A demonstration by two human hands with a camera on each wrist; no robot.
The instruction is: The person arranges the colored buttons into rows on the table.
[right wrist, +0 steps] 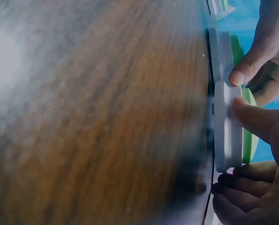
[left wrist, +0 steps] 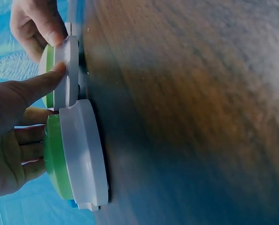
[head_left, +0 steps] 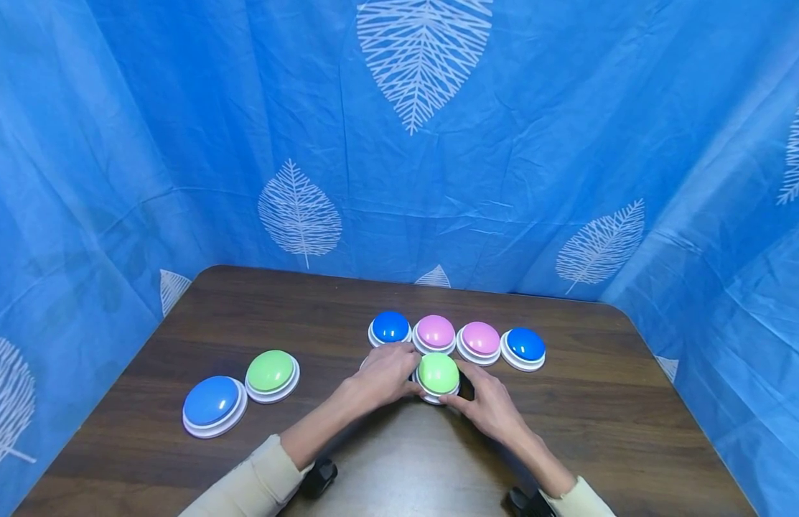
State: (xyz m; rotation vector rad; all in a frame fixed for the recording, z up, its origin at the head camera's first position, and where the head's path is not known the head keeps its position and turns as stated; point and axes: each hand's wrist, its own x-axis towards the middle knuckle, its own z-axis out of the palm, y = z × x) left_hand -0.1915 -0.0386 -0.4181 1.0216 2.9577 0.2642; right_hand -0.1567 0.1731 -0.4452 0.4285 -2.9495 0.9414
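Observation:
A push button with a light green dome and white base (head_left: 438, 373) sits between both hands in the head view. My left hand (head_left: 388, 375) holds its left side, thumb tip on the white base. From the right, my right hand (head_left: 491, 403) grips the same base, with the thumb in front and fingers round the far side. Beneath the left hand is another green button (left wrist: 83, 154), almost wholly covered in the head view but plain in the left wrist view. Whether the held button touches the table, I cannot tell.
Behind the hands runs a row: a blue button (head_left: 390, 327), two pink buttons (head_left: 436, 332) and another blue button (head_left: 525, 345). Off to the left, a green button (head_left: 270, 372) stands beside a larger-looking blue button (head_left: 212, 402). A blue leaf-patterned curtain (head_left: 502, 158) surrounds the wooden table (head_left: 606, 402).

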